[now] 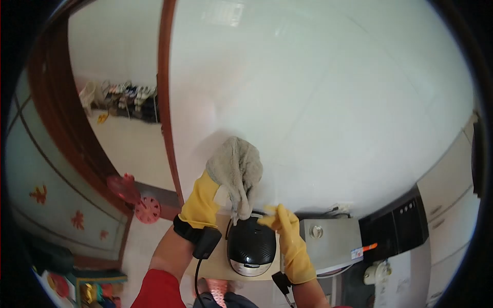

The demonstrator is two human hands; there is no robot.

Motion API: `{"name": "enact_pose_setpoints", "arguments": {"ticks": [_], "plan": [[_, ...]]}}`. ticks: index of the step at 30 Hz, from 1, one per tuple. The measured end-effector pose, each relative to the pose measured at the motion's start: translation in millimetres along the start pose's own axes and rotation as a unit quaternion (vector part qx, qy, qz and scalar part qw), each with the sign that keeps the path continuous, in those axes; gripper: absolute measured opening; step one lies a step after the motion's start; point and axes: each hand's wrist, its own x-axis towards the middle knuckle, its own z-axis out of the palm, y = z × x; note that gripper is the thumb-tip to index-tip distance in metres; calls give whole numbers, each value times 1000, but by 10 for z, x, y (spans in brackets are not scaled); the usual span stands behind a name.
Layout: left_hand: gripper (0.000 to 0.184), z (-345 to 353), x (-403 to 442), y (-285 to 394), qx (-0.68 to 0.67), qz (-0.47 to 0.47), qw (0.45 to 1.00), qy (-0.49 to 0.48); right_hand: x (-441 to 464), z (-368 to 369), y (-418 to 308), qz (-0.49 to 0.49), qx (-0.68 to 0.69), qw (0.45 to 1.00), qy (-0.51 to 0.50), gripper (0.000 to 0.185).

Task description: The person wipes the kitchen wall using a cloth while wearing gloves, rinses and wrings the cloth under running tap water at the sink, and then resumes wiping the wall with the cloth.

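My left hand (201,199), in a yellow rubber glove, holds a grey cloth (235,163) up in front of the white wall. The cloth drapes over the fingers and hides them, and its lower end hangs down by the back of a black rice cooker (251,241). My right hand (288,231), gloved in the same yellow, is beside the cooker's right rear, fingers apart and nothing visible in them. The rice cooker's lid is down, with a silver panel at its front. It stands on a light wooden surface (221,256).
A silver-grey box-shaped appliance (331,241) stands right of the cooker, near a wall socket (341,208). Further right are a black panel (395,228) and pale cabinets (452,205). On the left are a doorway, a shoe rack (136,100) and a pink plastic basket (147,209).
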Motion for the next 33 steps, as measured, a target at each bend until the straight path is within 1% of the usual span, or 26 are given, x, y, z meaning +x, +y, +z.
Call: {"name": "enact_pose_setpoints", "arguments": {"ticks": [1,2,4,5,6,7,8,9,10,12,13,14,15,16,17,18,19,21,23,24,25,26,28,30,32,33], "plan": [[25,-36,55,166,9,27,999,-26,13,-2,-18,-46,55,996,57,53],[25,-61,120,354,21,55,997,-54,52,-78,-57,-54,71,994,70,53],[25,-76,236,767,55,111,986,-114,84,-214,-149,-81,232,968,-50,44],[25,-81,296,976,69,141,977,-142,26,-221,-166,-46,305,948,-76,46],[25,-65,341,1187,86,169,967,-169,-37,-169,-211,-58,321,943,-65,46],[26,-29,352,1382,100,191,957,-193,-117,-72,-288,-177,175,968,3,48],[26,-24,324,1537,113,216,947,-211,-219,106,-371,-285,17,956,72,52],[27,1,355,1700,131,236,936,-224,-265,160,-414,-376,-143,905,139,56],[27,19,388,1856,150,249,928,-233,-224,121,-311,-379,-133,904,146,56],[28,-87,430,2170,170,268,917,-242,-23,67,182,-439,-257,830,226,56],[27,-282,494,2416,237,274,898,-251,38,70,285,-463,-316,784,267,57],[28,-399,584,2585,301,281,874,-259,-59,17,148,-464,-307,784,275,57],[28,-492,683,2619,308,285,869,-262,-242,-96,-128,-364,-253,890,111,56],[26,-610,780,2620,327,263,871,-255,-325,-247,-314,-248,-187,949,-61,56],[26,-734,867,2606,346,239,873,-247,-345,-278,-308,-213,-79,968,-110,52],[25,-793,968,2496,249,218,924,-191,-273,-308,-246,-178,72,976,-100,48],[26,-884,1072,2368,149,193,961,-132,-158,-348,-157,-137,231,960,-77,45],[28,-1251,1257,2342,214,269,939,-6,208,-529,38,-70,485,871,7,38],[33,-1622,1377,2482,259,235,924,152,551,-823,22,-82,611,779,113,32],[32,-1824,1462,2477,272,279,895,217,658,-986,-129,-107,637,749,149,30],[32,-2004,1533,2473,282,320,860,280,722,-1148,-368,-141,648,728,175,29],[32,-2153,1558,2520,285,321,857,284,787,-1255,-727,-177,641,723,186,28],[31,-2404,1596,2616,239,280,872,322,471,-1310,-1757,-219,573,768,183,26],[33,-2544,1700,2576,231,321,855,336,657,-1404,-2387,-418,407,787,201,18],[35,-2620,1839,2511,222,362,835,350,975,-1523,-2958,-535,293,760,224,17],[36,-2622,1927,2463,226,402,812,358,1127,-1550,-3209,-539,293,758,221,17]]}}
